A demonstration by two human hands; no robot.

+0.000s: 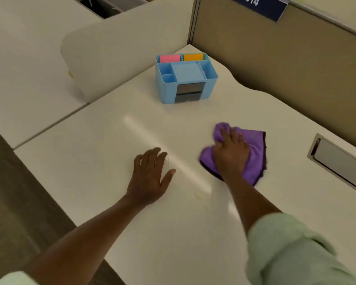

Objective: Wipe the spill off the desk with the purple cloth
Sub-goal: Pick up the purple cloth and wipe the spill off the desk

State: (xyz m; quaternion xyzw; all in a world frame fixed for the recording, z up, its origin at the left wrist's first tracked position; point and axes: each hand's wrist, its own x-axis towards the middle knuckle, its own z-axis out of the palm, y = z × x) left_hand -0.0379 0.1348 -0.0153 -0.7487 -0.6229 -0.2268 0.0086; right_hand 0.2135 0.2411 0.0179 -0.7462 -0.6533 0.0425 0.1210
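The purple cloth (253,155) lies bunched on the white desk (103,145), right of centre. My right hand (230,153) presses flat on top of it, fingers spread over the folds. My left hand (150,173) rests palm down on the bare desk to the left of the cloth, fingers apart and holding nothing. A faint yellowish smear (197,195) shows on the desk between my two forearms, near the front. A pale glossy streak runs diagonally across the desk between the hands.
A blue desk organiser (185,79) with pink and orange note pads stands at the back. A cable hatch (337,161) is set into the desk at the right. Tan partition walls (286,58) close the back and right; a white divider (121,50) stands at the back left.
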